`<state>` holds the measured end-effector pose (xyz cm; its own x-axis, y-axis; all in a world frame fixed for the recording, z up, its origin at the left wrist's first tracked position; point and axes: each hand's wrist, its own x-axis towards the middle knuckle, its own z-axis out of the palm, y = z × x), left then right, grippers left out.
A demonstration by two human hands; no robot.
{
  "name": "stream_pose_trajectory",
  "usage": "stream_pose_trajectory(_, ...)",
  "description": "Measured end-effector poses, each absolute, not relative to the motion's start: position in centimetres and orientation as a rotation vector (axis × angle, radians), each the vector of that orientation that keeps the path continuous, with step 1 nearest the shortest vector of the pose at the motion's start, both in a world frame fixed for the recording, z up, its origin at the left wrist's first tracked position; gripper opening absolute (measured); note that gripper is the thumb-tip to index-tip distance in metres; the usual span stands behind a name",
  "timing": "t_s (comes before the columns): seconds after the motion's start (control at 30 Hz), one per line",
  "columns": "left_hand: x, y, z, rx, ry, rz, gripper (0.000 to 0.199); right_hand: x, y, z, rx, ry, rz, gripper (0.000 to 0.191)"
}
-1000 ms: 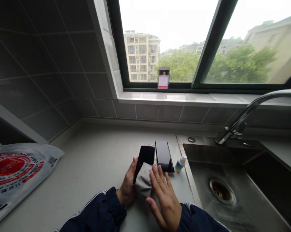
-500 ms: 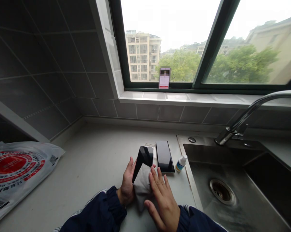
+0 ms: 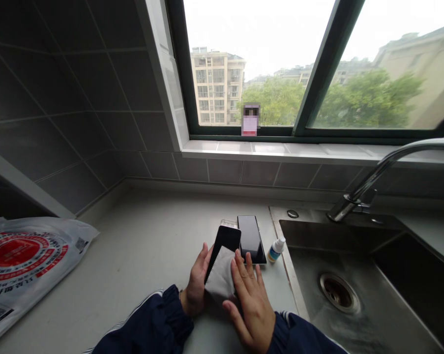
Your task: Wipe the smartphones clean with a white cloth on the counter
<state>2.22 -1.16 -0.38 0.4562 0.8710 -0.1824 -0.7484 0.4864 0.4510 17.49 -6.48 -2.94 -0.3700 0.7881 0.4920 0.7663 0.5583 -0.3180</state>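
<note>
In the head view, the left hand (image 3: 196, 282) is clamped on the lower left side of a black phone (image 3: 229, 237); its thumb shows along the edge, but most of its fingers are hidden beneath. A grey cloth (image 3: 221, 275) hides the phone's lower part. The right hand (image 3: 254, 302) lies flat on the cloth, its fingers extended and slightly spread and its thumb apart from them; the cloth's lower end is hard to make out between the hands. A transparent case (image 3: 229, 223) is partly covered by the phone, and a blurred patch (image 3: 251, 119) at the window's foot cannot be read. The plastic bag (image 3: 26, 260) is cut off at the left.

The cloth is soft and creased, with a zigzag edge. The held phone and the flat dark device (image 3: 250, 237) beside it have glossy, rounded-rectangle faces. A small white-capped bottle (image 3: 276, 249) stands on the smooth pale countertop (image 3: 144, 236), near the brushed metal sink (image 3: 287, 268) with its curved chrome faucet (image 3: 369, 179).

The held phone is tilted, its top close to the case and device. The device lies between it and the bottle, which is just beside the sink's left rim. Countertop stretches between the left hand and the bag, well apart.
</note>
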Motion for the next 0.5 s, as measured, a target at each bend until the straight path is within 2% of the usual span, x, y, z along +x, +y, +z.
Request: stream_pose_trajectory(0.5,2.39,-1.05,0.25,0.409,0.492,1.087,0.060,17.77,-6.76,-2.60,-1.004,-2.140,0.065,0.051)
